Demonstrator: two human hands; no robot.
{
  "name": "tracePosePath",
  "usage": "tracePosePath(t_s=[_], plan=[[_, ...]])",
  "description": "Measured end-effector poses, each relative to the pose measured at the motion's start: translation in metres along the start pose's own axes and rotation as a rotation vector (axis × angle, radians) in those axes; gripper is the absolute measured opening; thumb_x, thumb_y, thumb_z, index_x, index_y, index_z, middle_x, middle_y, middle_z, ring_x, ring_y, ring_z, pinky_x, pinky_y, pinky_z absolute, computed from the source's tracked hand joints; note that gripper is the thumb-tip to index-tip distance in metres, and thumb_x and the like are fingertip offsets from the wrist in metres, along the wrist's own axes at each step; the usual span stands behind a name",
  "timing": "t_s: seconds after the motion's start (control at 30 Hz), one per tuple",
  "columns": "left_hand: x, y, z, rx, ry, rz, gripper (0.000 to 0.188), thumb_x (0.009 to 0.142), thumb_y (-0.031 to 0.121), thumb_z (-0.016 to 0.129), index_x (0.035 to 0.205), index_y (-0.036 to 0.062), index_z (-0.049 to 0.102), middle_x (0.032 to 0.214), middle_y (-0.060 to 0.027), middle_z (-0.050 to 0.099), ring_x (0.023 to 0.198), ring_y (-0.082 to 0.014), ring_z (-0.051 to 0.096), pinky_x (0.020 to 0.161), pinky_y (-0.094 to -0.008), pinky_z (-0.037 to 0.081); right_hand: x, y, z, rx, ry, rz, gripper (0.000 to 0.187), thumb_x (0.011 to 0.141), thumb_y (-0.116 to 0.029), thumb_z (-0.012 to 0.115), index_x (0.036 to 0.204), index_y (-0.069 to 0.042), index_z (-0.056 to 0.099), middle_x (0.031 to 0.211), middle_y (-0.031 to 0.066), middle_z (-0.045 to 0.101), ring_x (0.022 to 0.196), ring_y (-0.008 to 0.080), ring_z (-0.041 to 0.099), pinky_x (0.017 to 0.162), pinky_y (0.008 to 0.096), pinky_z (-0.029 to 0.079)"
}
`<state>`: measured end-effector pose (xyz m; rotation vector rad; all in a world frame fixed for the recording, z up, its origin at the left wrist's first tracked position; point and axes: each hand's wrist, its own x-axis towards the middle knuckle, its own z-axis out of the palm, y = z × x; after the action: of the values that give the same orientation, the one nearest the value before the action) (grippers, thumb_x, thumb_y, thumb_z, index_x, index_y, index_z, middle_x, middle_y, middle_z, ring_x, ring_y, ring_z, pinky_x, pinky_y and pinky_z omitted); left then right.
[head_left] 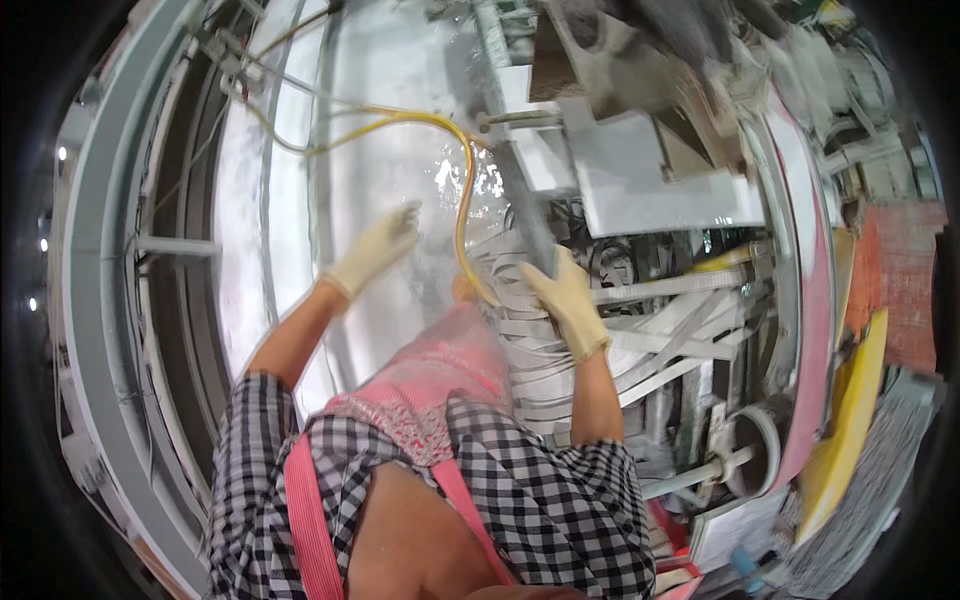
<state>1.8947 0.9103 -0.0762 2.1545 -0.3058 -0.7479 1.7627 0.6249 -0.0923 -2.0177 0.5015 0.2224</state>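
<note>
My left hand point(376, 254), in a cream rubber glove, reaches over a wet white surface point(390, 320). Its fingers are stretched out, with darkened tips and nothing visible in them. My right hand point(570, 305), gloved alike, has its thumb and fingers on either side of the near end of a long grey bar point(522, 190), and appears to grip it. Between the hands, a yellow hose point(467, 190) arches over the surface and comes down toward my pink apron point(440, 365). Motion blurs both hands a little.
White straps or belts point(660, 350) and machine parts lie to the right, below a white panel point(665, 190). A roller end point(752, 450) and a yellow curved piece point(845, 430) stand at the lower right. Along the left runs a grey frame point(95, 300).
</note>
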Motion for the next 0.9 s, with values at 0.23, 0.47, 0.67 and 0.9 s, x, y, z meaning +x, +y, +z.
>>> tracePosePath(t_s=[0.23, 0.47, 0.67, 0.9], plan=[[0.228, 0.021, -0.019, 0.031, 0.179, 0.510, 0.039, 0.096, 0.028, 0.055, 0.128, 0.0050, 0.057, 0.123, -0.0195, 0.065, 0.110, -0.0401, 0.060, 0.100, -0.0470, 0.046, 0.010, -0.029, -0.056, -0.275, -0.090, 0.211, 0.053, 0.088, -0.036, 0.073, 0.120, 0.003, 0.057, 0.074, 0.0108, 0.068, 0.055, 0.0203, 0.064, 0.058, 0.0347, 0.053], [0.284, 0.037, 0.063, 0.353, 0.398, 0.321, 0.026, 0.094, 0.029, 0.056, 0.096, 0.0029, 0.059, 0.082, -0.0213, 0.067, 0.087, -0.0425, 0.061, 0.078, -0.0522, 0.049, 0.001, -0.043, -0.050, -0.167, -0.109, 0.489, 0.045, 0.088, -0.035, 0.074, 0.110, 0.001, 0.059, 0.071, 0.0083, 0.067, 0.054, 0.0151, 0.060, 0.053, 0.0297, 0.048], [0.293, 0.029, 0.058, 0.267, 0.355, 0.405, 0.028, 0.095, 0.030, 0.056, 0.095, 0.0027, 0.061, 0.077, -0.0204, 0.068, 0.088, -0.0395, 0.066, 0.102, -0.0551, 0.041, 0.034, -0.056, -0.041, -0.349, -0.064, 0.315, 0.044, 0.087, -0.038, 0.071, 0.108, -0.001, 0.059, 0.074, 0.0162, 0.068, 0.061, 0.0269, 0.067, 0.062, 0.0407, 0.052], [0.289, 0.036, -0.011, 0.067, -0.119, 0.754, 0.044, 0.102, 0.026, 0.043, 0.144, 0.0128, 0.046, 0.130, -0.0179, 0.058, 0.120, -0.0352, 0.054, 0.107, -0.0408, 0.039, 0.061, -0.097, -0.011, -0.447, -0.077, 0.368, 0.051, 0.086, -0.045, 0.069, 0.110, -0.002, 0.057, 0.073, 0.0170, 0.068, 0.069, 0.0338, 0.070, 0.068, 0.0446, 0.053]])
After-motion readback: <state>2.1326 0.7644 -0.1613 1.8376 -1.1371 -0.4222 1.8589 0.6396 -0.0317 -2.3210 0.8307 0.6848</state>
